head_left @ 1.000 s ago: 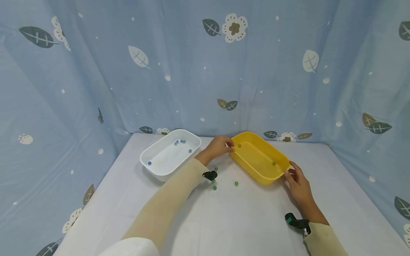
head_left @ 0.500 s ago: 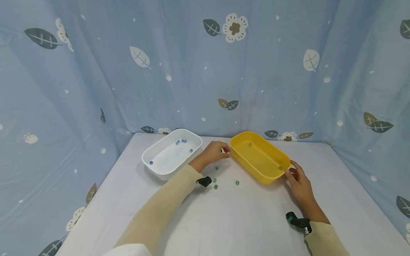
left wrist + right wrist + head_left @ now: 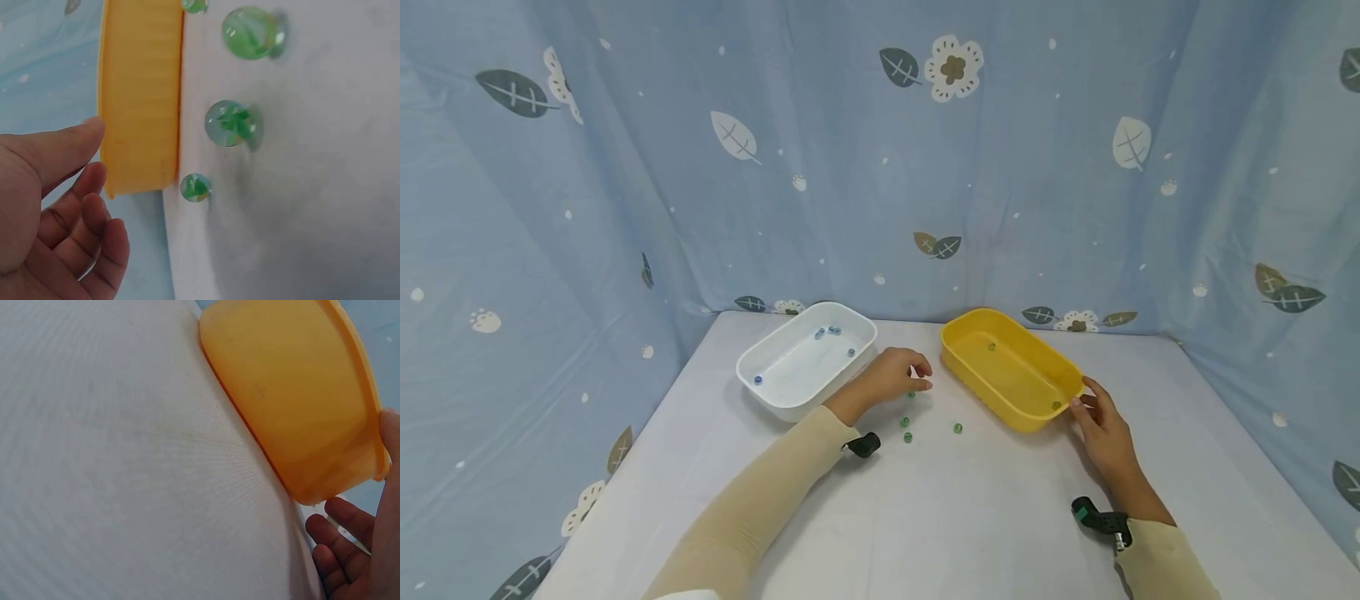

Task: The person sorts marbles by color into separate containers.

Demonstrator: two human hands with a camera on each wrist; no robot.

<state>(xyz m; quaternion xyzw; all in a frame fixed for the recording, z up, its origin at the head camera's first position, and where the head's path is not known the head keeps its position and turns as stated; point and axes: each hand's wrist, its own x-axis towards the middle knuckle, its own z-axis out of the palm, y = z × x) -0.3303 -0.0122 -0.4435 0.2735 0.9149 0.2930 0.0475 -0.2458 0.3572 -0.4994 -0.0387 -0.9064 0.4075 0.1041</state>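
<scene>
Left hand (image 3: 889, 372): is hovering over the counter, thumb and fingers spread apart, holding nothing
Right hand (image 3: 1105, 433): is gripping the near right corner of an oblong yellow plastic tub (image 3: 1018, 371), its thumb pressing on the rim
Marbles: four round, clear, green-swirled marbles (image 3: 905, 422) are lying loose on the counter near the left hand, between the tubs
Yellow tub: is resting on the white counter (image 3: 985, 517) with two marbles inside
White tub: an oblong white plastic tub (image 3: 797, 362) is standing beyond the left forearm, carrying several small blue marbles (image 3: 852, 352)
Backdrop: blue leaf-and-flower-printed cloth (image 3: 820, 183) is hanging behind
</scene>
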